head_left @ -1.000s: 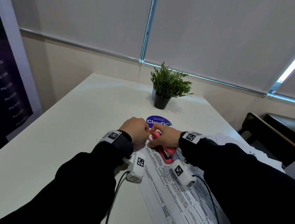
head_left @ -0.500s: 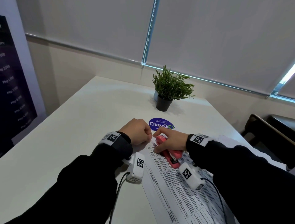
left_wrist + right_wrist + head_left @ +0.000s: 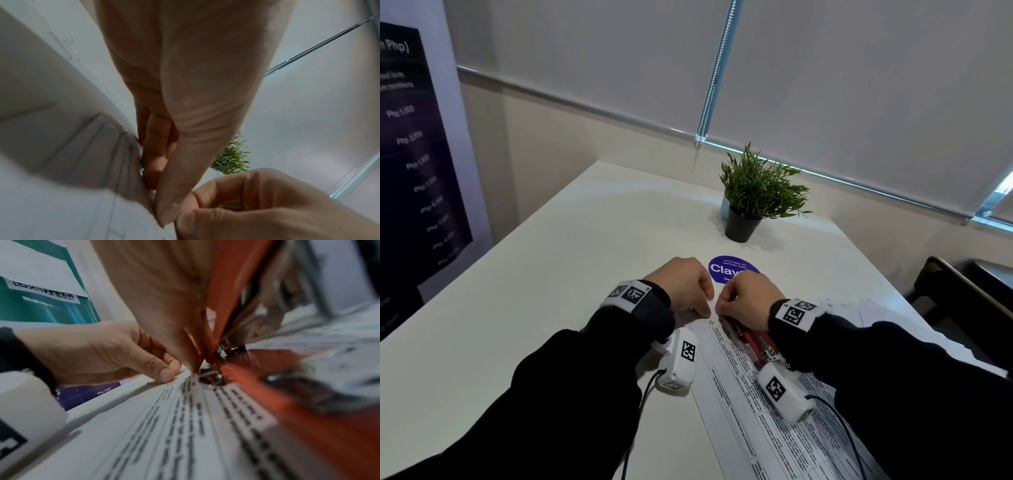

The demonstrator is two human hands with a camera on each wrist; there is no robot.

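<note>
Fingers (image 3: 164, 374) of the left hand (image 3: 683, 286) pinch the printed white paper sheets (image 3: 739, 397) at their far corner.
Flatter with a forefinger stretched out half a second ago, the right hand (image 3: 748, 301) now curls round the red plastic stapler (image 3: 756, 342), whose mouth sits on that corner just beside the left fingertips, on the white counter (image 3: 551, 274).

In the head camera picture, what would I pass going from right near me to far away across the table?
Printed papers → red stapler → purple sticker → potted plant → window blinds.
</note>
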